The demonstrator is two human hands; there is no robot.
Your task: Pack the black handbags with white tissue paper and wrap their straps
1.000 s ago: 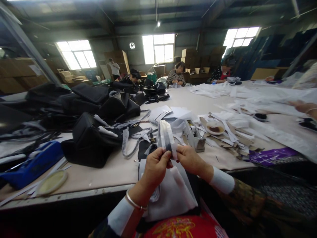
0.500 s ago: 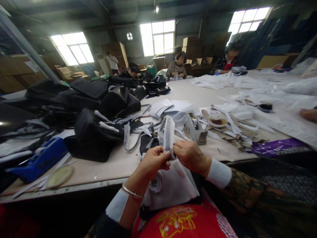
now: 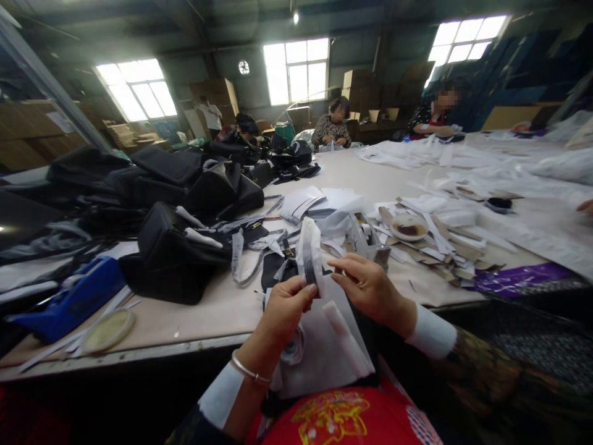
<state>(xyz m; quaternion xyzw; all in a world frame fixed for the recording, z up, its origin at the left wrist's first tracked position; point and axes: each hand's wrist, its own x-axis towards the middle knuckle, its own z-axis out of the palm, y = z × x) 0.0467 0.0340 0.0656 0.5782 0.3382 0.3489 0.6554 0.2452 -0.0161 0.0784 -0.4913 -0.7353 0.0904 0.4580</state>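
My left hand (image 3: 288,309) pinches the lower end of a dark bag strap (image 3: 309,250) wrapped in thin white covering, which stands up in a loop. To the right of it, my right hand (image 3: 370,289) is apart from the strap, its fingers loosely spread with nothing visible between them. Below both hands, a white sheet (image 3: 319,358) lies over my lap at the table edge, with a loose white strip (image 3: 341,327) on it. A coil of clear wrapped strap (image 3: 293,347) shows beside my left wrist.
Black handbags (image 3: 176,253) are piled on the left, near a blue tray (image 3: 69,303) and a round yellowish lid (image 3: 109,330). White sheets (image 3: 319,201), a small box (image 3: 365,238), card strips (image 3: 440,247) and a dish of brown stuff (image 3: 410,228) lie ahead. Several people sit or stand beyond.
My right hand has let go of the strap and moved right, its fingers spreading. A white strip now lies on the sheet below. My left hand keeps its pinch.
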